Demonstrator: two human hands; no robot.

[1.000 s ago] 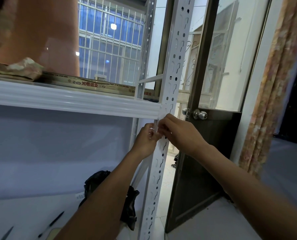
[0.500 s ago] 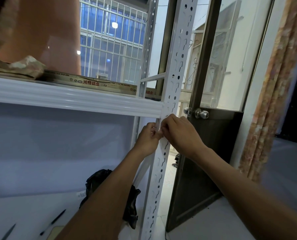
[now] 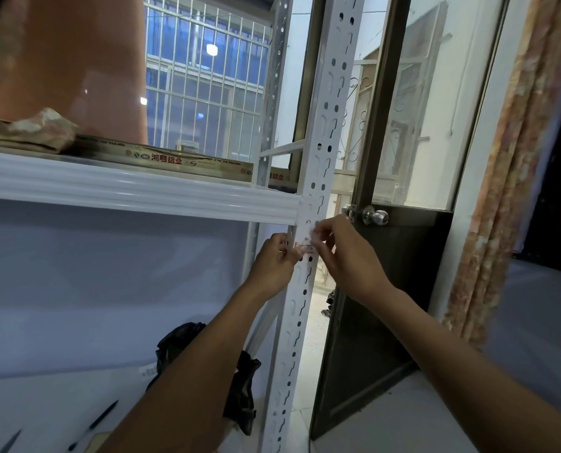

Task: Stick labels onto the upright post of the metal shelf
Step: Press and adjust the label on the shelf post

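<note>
The white perforated upright post [image 3: 326, 132] of the metal shelf runs from top to bottom through the middle of the head view. Just below the white shelf beam [image 3: 135, 194], a small white label with a red line [image 3: 305, 238] lies against the post. My left hand [image 3: 274, 266] pinches the label's left edge from the left side of the post. My right hand [image 3: 341, 253] holds its right edge with the fingertips from the right side. Part of the label is hidden by my fingers.
A dark door with a round metal knob [image 3: 375, 217] stands just right of the post. A black bag [image 3: 240, 380] and pens [image 3: 93, 425] lie on the lower shelf. Long boxed strips [image 3: 161, 156] and a stone [image 3: 40, 129] rest on the upper shelf. A curtain [image 3: 514, 178] hangs at right.
Both hands stay at the same spot on the post under the beam. The right hand's fingers have shifted slightly up, and the label's red line now shows between the hands.
</note>
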